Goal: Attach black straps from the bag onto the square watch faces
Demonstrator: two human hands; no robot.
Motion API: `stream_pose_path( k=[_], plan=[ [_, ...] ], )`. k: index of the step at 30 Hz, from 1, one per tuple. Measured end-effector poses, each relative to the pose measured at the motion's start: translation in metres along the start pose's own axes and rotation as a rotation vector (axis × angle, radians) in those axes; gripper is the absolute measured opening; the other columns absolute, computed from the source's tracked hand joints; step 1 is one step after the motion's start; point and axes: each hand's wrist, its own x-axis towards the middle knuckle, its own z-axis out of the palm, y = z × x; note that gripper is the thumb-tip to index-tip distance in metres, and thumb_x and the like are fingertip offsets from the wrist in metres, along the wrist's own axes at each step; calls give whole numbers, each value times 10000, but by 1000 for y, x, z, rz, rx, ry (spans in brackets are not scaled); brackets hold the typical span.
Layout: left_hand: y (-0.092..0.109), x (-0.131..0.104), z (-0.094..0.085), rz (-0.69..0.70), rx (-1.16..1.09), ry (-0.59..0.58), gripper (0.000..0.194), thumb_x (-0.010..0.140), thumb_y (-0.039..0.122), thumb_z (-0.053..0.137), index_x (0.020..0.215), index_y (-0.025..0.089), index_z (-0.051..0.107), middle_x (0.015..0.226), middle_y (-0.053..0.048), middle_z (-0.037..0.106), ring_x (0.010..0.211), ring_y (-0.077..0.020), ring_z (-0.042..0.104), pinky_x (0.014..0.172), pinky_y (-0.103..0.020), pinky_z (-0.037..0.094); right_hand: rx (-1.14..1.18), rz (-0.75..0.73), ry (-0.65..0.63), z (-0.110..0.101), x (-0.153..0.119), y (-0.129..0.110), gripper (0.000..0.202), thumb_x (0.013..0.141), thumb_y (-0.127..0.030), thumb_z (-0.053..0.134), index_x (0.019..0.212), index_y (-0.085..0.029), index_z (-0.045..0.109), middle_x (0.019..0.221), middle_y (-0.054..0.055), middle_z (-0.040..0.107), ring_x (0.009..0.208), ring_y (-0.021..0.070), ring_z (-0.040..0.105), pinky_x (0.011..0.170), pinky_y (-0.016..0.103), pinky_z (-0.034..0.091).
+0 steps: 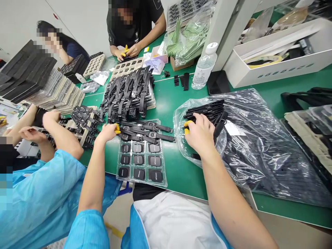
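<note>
My left hand (pixel 107 133), with yellow finger cots, is closed at the left end of a row of black smartwatches (pixel 153 134) with straps laid out flat. Its fingertips pinch the edge of one of them. Below these, a clear plastic tray (pixel 142 143) holds several square black watch bodies (pixel 138 159) in its compartments. My right hand (pixel 201 133) is at the mouth of a clear plastic bag (pixel 246 138), its fingers curled down over black watch straps (pixel 204 110). A yellow cot covers its thumb, and a dark strap end shows by the tip.
Behind the tray lies a stack of strapped watches (pixel 128 91). A water bottle (pixel 204 67) and a white box (pixel 282 55) stand at the back right. At left, a co-worker's arms (pixel 61 129) reach over more watches; another person (pixel 135 31) works across the green table (pixel 166 100).
</note>
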Motion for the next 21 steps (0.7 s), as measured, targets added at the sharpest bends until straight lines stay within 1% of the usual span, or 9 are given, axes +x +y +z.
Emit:
stream_pose_path(
  k=[2, 4, 6, 7, 10, 12, 14, 17, 21],
  plan=[
    [0, -9, 5, -25, 25, 73, 170, 951, 185, 561, 1060, 188, 690, 1191, -139, 727, 1227, -331, 595, 1202, -565, 299, 22, 2, 12, -1, 0, 0, 220, 880, -167, 546, 1005, -141, 726, 1553, 224, 480, 1487, 417, 349, 1178, 648, 295],
    [6, -21, 10, -48, 32, 203, 155, 971, 244, 573, 1049, 182, 692, 1195, -158, 694, 1237, -356, 566, 1181, -593, 325, 47, 12, 30, -2, 1, -1, 231, 900, -182, 534, 1026, -154, 725, 1538, 220, 495, 1480, 419, 357, 1172, 658, 297],
    [24, -36, 13, 12, -33, 325, 163, 989, 287, 576, 1035, 184, 694, 1142, -146, 685, 1182, -340, 580, 1107, -534, 426, 74, 26, 42, -4, 1, -3, 250, 916, -189, 519, 1058, -166, 724, 1514, 216, 515, 1481, 423, 352, 1168, 672, 293],
    [37, -45, 16, 90, -98, 350, 170, 1002, 299, 568, 1028, 187, 694, 1117, -131, 688, 1145, -318, 594, 1053, -484, 473, 88, 30, 44, -4, 1, -5, 260, 923, -192, 515, 1077, -172, 722, 1501, 213, 525, 1485, 425, 345, 1170, 680, 285],
    [91, -72, 25, 432, -234, 287, 199, 1044, 296, 531, 1085, 195, 697, 1141, -91, 704, 1111, -253, 613, 992, -391, 510, 130, 18, 46, -4, 2, -10, 281, 943, -207, 505, 1133, -190, 711, 1473, 201, 555, 1498, 425, 326, 1185, 697, 250],
    [127, -85, 32, 529, -121, 241, 230, 1044, 305, 537, 1120, 168, 706, 1115, -112, 707, 1066, -275, 612, 932, -411, 516, 167, -12, 56, -2, 3, -13, 293, 953, -214, 496, 1163, -204, 700, 1433, 184, 598, 1481, 406, 364, 1196, 691, 238],
    [154, -93, 40, 545, 21, 214, 241, 1035, 262, 526, 1128, 127, 704, 1113, -143, 699, 1053, -305, 604, 871, -435, 510, 225, -44, 77, 0, 3, -15, 299, 963, -226, 488, 1183, -221, 690, 1351, 159, 663, 1414, 375, 458, 1195, 674, 258],
    [176, -96, 47, 525, 153, 221, 209, 993, 187, 531, 1075, 87, 695, 1088, -176, 682, 1069, -338, 593, 823, -452, 494, 349, -76, 98, 1, 4, -18, 284, 978, -281, 494, 1169, -223, 696, 1180, 147, 735, 1200, 338, 621, 1122, 597, 401],
    [184, -92, 52, 520, 186, 237, 184, 979, 207, 548, 1012, 91, 688, 1013, -170, 676, 1060, -342, 606, 831, -455, 491, 493, -51, 97, 0, 2, -25, 288, 964, -353, 537, 1159, -209, 693, 1099, 149, 755, 1050, 323, 694, 974, 492, 531]
  ],
)
